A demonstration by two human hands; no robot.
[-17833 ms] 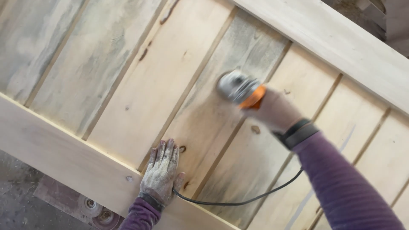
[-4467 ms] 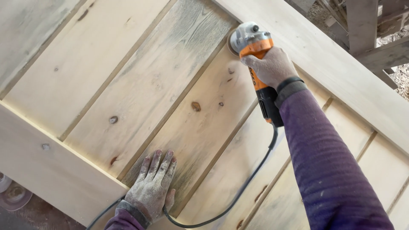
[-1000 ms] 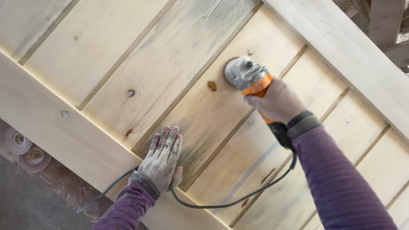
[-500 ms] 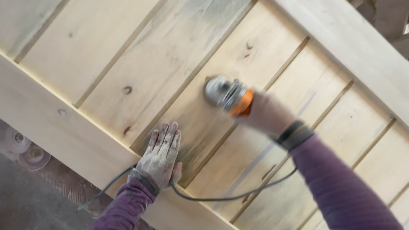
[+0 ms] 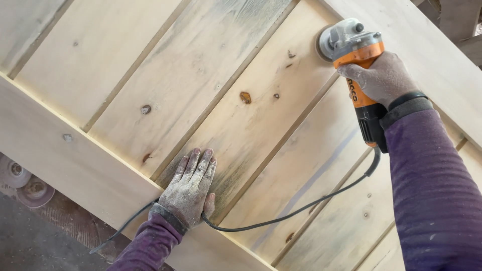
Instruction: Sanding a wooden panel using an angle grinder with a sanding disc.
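Note:
A large pale wooden panel (image 5: 165,85) made of diagonal planks inside a frame fills the view. My left hand (image 5: 191,188), in a dusty glove, lies flat with fingers spread on a plank near the lower frame rail. My right hand (image 5: 384,78), also gloved, grips an orange and black angle grinder (image 5: 354,50). The grinder's grey head rests on the plank's far end, right against the upper frame rail (image 5: 432,55). Its black cable (image 5: 296,208) trails back across the planks and passes under my left wrist.
Beyond the lower frame rail, dusty floor (image 5: 30,241) shows at the bottom left, with two worn round sanding discs (image 5: 22,183) lying on it. Timber pieces (image 5: 462,25) stand past the top right corner. Brown knots (image 5: 245,97) dot the planks.
My right hand has swept the grinder up along the plank from its middle to the far end by the upper rail. My left hand has stayed flat in place.

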